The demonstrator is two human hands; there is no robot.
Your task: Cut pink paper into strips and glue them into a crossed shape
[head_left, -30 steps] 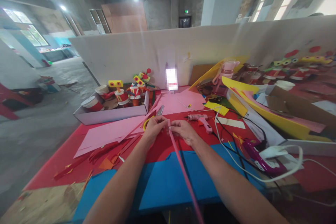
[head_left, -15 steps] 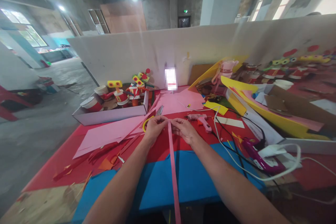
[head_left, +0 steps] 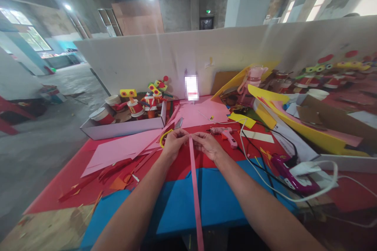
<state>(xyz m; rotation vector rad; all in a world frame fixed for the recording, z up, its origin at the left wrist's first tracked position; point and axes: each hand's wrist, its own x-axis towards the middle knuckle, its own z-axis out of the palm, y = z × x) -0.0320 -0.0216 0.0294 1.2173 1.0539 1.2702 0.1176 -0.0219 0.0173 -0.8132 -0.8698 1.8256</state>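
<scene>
A long pink paper strip [head_left: 194, 188] runs from my fingertips down toward me, over the blue sheet [head_left: 167, 204] at the table's front. My left hand [head_left: 176, 143] pinches the strip's far end from the left. My right hand [head_left: 206, 144] pinches the same end from the right, and the fingertips of both hands almost meet. Just beyond my left hand lie scissors with yellow handles [head_left: 163, 139], partly covered by that hand. A pink hot glue gun [head_left: 225, 133] rests on the red sheet to the right of my right hand.
A shallow box [head_left: 126, 129] with paper-cup figures [head_left: 136, 106] stands at the left. Pink paper sheets [head_left: 114, 151] lie before it. At the right are a purple power strip [head_left: 293, 176], a white cable [head_left: 256, 160] and a box with yellow sheets [head_left: 312, 133]. A board wall [head_left: 141, 59] closes the back.
Both hands keep their pinch on the strip's end and have barely moved. The view has shifted very slightly.
</scene>
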